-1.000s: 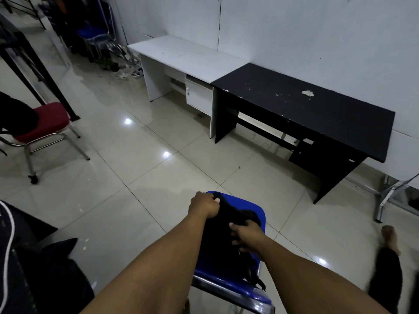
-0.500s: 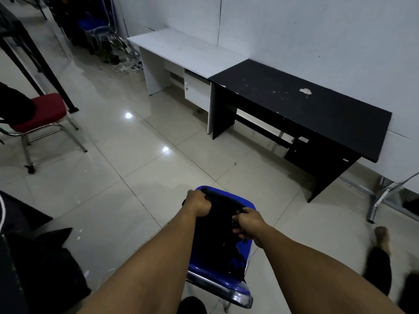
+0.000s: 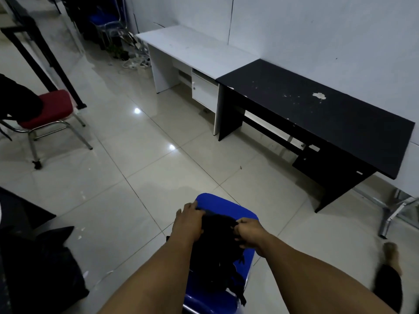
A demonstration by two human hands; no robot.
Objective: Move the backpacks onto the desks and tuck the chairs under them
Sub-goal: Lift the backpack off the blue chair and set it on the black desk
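Observation:
A black backpack (image 3: pixel 217 252) lies on the seat of a blue chair (image 3: pixel 223 208) right below me. My left hand (image 3: pixel 188 220) grips the backpack's left top edge. My right hand (image 3: pixel 250 232) is closed on its right top edge. Ahead against the wall stand a black desk (image 3: pixel 317 114) and, to its left, a white desk (image 3: pixel 195 48); both tops are bare. A red chair (image 3: pixel 51 109) with a dark bag (image 3: pixel 18 98) on it stands at the left.
Dark bags (image 3: pixel 43 264) lie on the floor at the lower left. A black metal frame (image 3: pixel 43 60) stands behind the red chair. Cables and another blue chair (image 3: pixel 106 21) clutter the far corner. My foot (image 3: pixel 391 252) and a metal leg (image 3: pixel 394 214) are at the right.
The view has shifted slightly and the blue chair sits a little further from the desks in frame. Both hands keep their hold on the backpack, the left one reaching further forward.

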